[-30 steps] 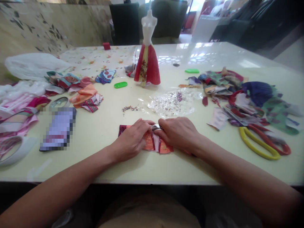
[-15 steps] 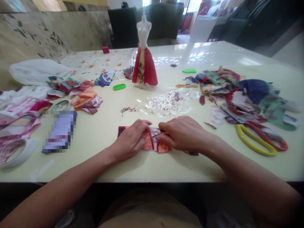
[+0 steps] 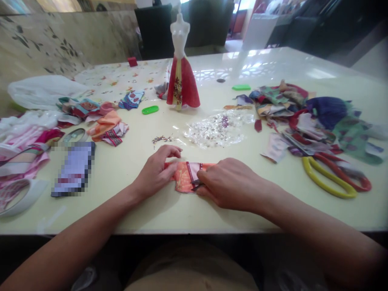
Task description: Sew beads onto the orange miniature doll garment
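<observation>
Craft workspace: mannequin (image 3: 183, 83), fabric scraps (image 3: 274, 97)

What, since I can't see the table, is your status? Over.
Left hand at left end of orange cloth. Right hand holding slim dark tool. Right hand hides part of cloth.

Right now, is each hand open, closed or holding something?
Left hand: half-curled at the orange fabric; whether it grips cannot be told.
Right hand: closed on a thin dark tool.

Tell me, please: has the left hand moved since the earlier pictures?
Yes, toward the left: judged against the small scattered beads, the left hand is farther left than in both earlier pictures.
</observation>
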A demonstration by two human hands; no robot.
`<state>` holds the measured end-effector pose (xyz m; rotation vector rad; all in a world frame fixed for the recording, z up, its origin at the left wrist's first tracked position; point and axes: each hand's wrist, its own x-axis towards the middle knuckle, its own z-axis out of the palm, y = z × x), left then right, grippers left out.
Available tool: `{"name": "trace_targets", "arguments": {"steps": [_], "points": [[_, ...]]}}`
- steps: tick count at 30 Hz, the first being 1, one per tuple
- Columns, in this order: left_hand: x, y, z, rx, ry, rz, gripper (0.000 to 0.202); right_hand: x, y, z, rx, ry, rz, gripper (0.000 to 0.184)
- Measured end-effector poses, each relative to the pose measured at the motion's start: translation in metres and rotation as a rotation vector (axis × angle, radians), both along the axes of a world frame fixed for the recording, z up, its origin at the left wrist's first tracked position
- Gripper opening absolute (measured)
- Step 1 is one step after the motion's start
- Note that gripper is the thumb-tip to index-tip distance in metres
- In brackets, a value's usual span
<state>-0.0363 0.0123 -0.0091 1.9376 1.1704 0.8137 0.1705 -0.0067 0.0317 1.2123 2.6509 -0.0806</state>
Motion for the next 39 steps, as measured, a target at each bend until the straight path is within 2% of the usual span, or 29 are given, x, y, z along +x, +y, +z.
{"name": "trace_targets", "arguments": {"steps": [3, 9, 13, 16, 21, 26, 30, 34, 39], "points": [[-0.002, 0.002, 0.003, -0.029, -0.073, 0.081, 0.012, 0.001, 0.002, -0.001, -0.004, 0.013, 0.004, 0.027], [-0.002, 0.003, 0.004, -0.188, -0.378, 0.175, 0.014, 0.004, 0.004, 0.001, 0.001, 0.087, 0.035, 0.031], [-0.003, 0.004, 0.002, -0.295, -0.569, 0.184, 0.017, 0.005, 0.006, 0.001, 0.006, 0.112, 0.014, 0.026], [-0.004, 0.004, 0.001, -0.392, -0.69, 0.191, 0.017, 0.006, 0.01, -0.004, 0.068, 0.149, -0.016, 0.029], [-0.004, 0.003, 0.0, -0.402, -0.713, 0.207, 0.018, 0.01, 0.017, -0.013, 0.186, 0.272, -0.099, 0.036], [-0.005, 0.004, 0.0, -0.383, -0.724, 0.23, 0.021, 0.009, 0.015, -0.014, 0.121, 0.248, 0.021, 0.032], [-0.004, 0.005, 0.001, -0.417, -0.712, 0.25, 0.02, 0.007, 0.014, -0.016, 0.152, 0.275, 0.009, 0.036], [-0.004, 0.005, 0.001, -0.445, -0.754, 0.211, 0.017, 0.01, 0.019, -0.019, 0.195, 0.308, -0.031, 0.037], [-0.005, 0.006, 0.004, -0.519, -0.897, 0.148, 0.018, 0.012, 0.022, -0.021, 0.204, 0.319, -0.047, 0.037]]}}
